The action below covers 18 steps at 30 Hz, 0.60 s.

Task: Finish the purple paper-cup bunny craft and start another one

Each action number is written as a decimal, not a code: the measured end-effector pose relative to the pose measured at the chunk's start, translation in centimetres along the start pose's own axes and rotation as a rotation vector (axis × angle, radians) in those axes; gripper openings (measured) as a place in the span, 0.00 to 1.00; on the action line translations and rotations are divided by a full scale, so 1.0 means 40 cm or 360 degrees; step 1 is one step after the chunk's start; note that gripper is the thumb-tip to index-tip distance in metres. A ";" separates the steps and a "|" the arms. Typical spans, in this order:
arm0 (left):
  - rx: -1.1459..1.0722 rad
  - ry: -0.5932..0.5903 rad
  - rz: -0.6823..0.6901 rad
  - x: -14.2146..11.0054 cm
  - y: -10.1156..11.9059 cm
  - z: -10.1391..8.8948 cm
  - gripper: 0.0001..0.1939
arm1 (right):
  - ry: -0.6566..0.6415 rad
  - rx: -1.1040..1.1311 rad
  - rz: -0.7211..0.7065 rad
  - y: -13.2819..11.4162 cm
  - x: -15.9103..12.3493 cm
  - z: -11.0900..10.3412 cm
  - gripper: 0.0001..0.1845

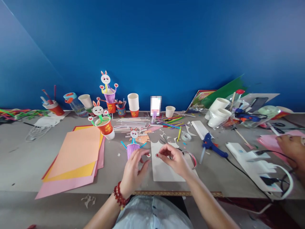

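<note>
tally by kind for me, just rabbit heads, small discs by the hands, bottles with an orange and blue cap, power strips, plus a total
rabbit heads: 3
small discs by the left hand and right hand: 2
capped bottle: 1
power strip: 1
total: 7
pixelated object: unclear, not counted

Head camera looks forward and down, close over a table (19, 152), towards a wall (166, 47)
</note>
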<state>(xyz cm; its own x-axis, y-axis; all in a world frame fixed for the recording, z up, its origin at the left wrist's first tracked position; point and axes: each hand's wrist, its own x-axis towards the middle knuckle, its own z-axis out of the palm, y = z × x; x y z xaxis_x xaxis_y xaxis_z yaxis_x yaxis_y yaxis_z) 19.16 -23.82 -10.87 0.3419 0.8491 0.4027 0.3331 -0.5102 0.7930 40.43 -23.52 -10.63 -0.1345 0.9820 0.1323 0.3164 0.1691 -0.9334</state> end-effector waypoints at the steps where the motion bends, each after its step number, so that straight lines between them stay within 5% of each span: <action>1: -0.0036 -0.0017 0.0021 0.007 0.005 0.010 0.16 | 0.0032 0.0146 0.0013 -0.009 -0.012 0.010 0.11; 9: -0.0613 0.0148 -0.0355 0.012 0.029 0.052 0.06 | 0.0145 0.0630 0.0072 -0.037 -0.053 0.062 0.11; 18: -0.0814 0.0254 -0.0449 0.008 0.032 0.046 0.06 | 0.0275 0.0363 -0.0071 -0.045 -0.061 0.099 0.08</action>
<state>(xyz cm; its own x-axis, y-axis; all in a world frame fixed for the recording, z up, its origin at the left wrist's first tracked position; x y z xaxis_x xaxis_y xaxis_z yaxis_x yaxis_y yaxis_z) 21.31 -24.45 -10.55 0.1524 0.9723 0.1773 -0.0865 -0.1656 0.9824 36.48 -26.53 -10.61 0.0248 0.9771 0.2115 0.0919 0.2085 -0.9737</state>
